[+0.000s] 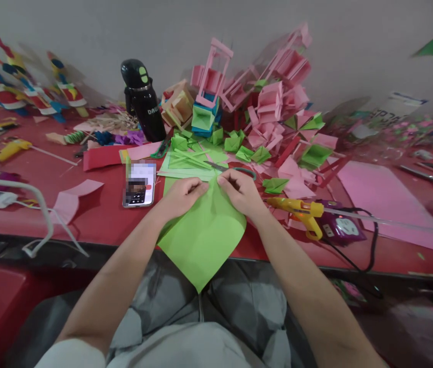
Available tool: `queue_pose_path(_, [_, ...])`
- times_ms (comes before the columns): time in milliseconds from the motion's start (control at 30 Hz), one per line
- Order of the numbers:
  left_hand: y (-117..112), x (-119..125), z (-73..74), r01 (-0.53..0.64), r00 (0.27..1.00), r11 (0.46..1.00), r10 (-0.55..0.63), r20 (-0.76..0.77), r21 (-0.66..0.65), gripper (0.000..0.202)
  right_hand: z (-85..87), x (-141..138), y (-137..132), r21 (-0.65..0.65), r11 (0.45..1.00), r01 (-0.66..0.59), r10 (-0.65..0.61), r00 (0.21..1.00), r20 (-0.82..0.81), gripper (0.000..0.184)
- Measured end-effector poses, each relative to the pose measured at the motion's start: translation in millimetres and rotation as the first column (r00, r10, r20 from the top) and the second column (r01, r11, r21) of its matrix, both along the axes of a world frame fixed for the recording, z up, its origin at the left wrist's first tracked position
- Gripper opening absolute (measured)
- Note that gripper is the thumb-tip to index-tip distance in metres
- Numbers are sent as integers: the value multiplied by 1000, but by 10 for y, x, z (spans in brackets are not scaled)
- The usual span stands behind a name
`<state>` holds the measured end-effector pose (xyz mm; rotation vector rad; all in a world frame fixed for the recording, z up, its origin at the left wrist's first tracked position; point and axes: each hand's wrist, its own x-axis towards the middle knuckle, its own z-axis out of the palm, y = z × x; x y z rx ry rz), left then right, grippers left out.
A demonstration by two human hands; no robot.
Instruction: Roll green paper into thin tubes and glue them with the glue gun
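Note:
A large sheet of green paper (204, 235) hangs cornerwise over the table's front edge, its lower tip above my lap. My left hand (185, 196) pinches the sheet near its top corner. Close by on the other side, my right hand (239, 190) grips the same corner between thumb and fingers. The paper puckers a little between the two hands. Just beyond them lie scissors (218, 166) on thin green paper strips (187, 158). Folded green paper pieces (254, 154) are scattered behind.
A phone (139, 184) lies left of my hands, with a black bottle (145, 102) behind it. Pink paper models (272, 99) pile up against the wall. At right are a yellow glue gun (302, 212) with its cord and a pink sheet (388, 199). A white bent tube (42, 204) crosses the left side.

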<state>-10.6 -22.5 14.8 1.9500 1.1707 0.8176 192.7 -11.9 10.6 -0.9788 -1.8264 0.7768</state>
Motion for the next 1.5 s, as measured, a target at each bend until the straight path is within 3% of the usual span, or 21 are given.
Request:
queue_pose_path(367, [-332, -356, -24, -62, 979, 998, 57, -197, -20, 37, 31, 79, 37, 66, 988, 139, -133, 987, -89, 28])
queue_pose_path(700, [-585, -621, -105, -176, 975, 982, 164, -149, -70, 33, -12, 86, 80, 74, 981, 180, -174, 982, -78, 33])
queue_pose_path(1133, [-595, -805, -122, -253, 961, 967, 247, -123, -37, 26, -20, 81, 82, 63, 983, 170, -164, 983, -85, 33])
queue_pose_path(1367, [-532, -936, 46, -197, 933, 979, 206, -295, 59, 25, -1, 123, 28, 24, 990, 137, -138, 987, 85, 26])
queue_pose_path(1433, [-476, -958, 110, -182, 908, 980, 197, -371, 75, 23, 97, 139, -51, 113, 980, 162, -181, 965, 188, 21])
queue_pose_path(1500, [-405, -957, 163, -171, 883, 981, 196, -427, 97, 21, 227, 133, -139, 271, 955, 123, -212, 920, 329, 35])
